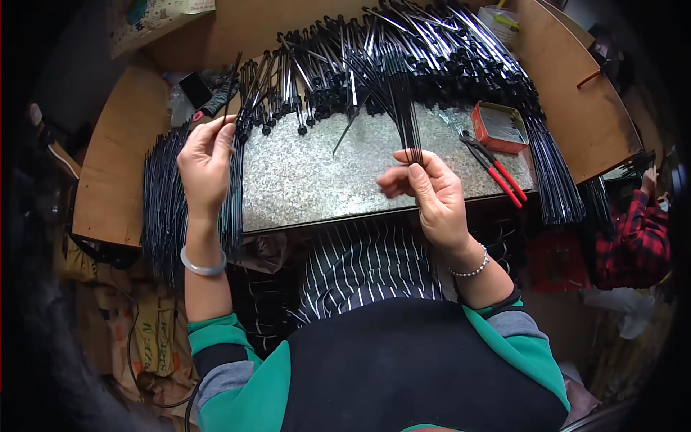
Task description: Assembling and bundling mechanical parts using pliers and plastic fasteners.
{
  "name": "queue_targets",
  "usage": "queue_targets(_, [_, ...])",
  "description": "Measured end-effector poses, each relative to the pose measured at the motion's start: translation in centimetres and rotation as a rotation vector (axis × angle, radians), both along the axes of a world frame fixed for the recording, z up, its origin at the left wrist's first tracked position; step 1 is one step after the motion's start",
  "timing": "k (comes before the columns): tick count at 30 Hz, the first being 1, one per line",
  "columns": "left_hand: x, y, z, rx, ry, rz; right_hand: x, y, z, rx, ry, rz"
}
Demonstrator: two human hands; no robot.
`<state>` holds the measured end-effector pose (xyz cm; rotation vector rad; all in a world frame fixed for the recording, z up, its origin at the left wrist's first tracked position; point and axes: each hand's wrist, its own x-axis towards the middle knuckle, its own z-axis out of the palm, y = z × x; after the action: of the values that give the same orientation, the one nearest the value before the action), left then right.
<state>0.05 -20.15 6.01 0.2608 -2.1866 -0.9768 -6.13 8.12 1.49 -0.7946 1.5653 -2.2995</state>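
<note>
My left hand is raised at the left of the worktop, thumb and forefinger pinched on one thin black strip that points up and away. A fan of several long thin black strips rises from my right hand, gripped between thumb and fingers. Beyond both hands lies a large heap of shiny rods with black ends. Below my left hand, a thick bunch of black strips hangs over the front edge. The exact kind of the strips cannot be told.
Red-handled pliers lie right of my right hand, beside a small red open box. Wooden side panels border the speckled worktop. More black strips hang at the right edge. Another person's checked sleeve shows far right.
</note>
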Motion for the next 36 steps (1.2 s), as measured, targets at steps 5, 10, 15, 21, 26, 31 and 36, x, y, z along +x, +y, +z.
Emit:
queue_targets(5, [-0.6,8.9,0.4,0.787,0.059,-0.587,0.0,-0.2,-0.4,-0.073,-0.095,0.147])
queue_targets(10, [-2.0,9.7,-4.8,0.964,0.100,-0.569,0.5,2.3,1.6,-0.133,-0.396,0.442])
queue_targets(15, [-5.1,9.9,-7.7,0.836,0.162,-0.305,0.2,5.0,3.3,-0.043,-0.409,0.455])
queue_targets(21, [-9.6,12.2,-2.3,1.018,0.104,-0.713,1.6,7.7,2.7,0.253,-0.025,0.289])
queue_targets(26, [-9.3,15.2,-1.9,0.609,0.200,-0.880,2.7,9.8,-9.2,0.405,0.297,0.038])
queue_targets(31, [-9.0,15.5,-9.2,0.380,0.015,-0.762,0.4,8.4,-19.0,0.660,0.559,-0.155])
queue_targets(36, [-7.5,13.3,-9.7,-0.036,-0.079,-0.694,-0.7,9.3,-10.4,1.279,0.515,0.176])
